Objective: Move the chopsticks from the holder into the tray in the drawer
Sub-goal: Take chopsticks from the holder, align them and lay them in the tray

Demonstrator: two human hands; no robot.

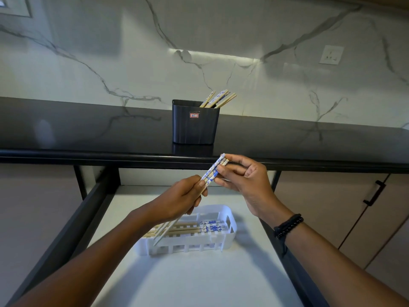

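Note:
A black holder point(195, 124) stands on the dark counter with several chopsticks point(218, 99) leaning out to the right. Above the open drawer, both hands hold one bundle of blue-patterned chopsticks point(212, 170), tilted with the patterned ends up. My left hand point(180, 201) grips the bundle at its middle. My right hand point(244, 177) pinches its upper end. Below lies the white slotted tray point(229, 212) with several chopsticks point(204, 228) lying flat in it, patterned ends to the right.
The drawer point(194, 275) has a pale floor and dark side walls. The counter edge point(88, 156) overhangs the drawer's back. Cabinet doors with a black handle point(375, 193) stand at the right. A wall socket point(331, 54) sits on the marble backsplash.

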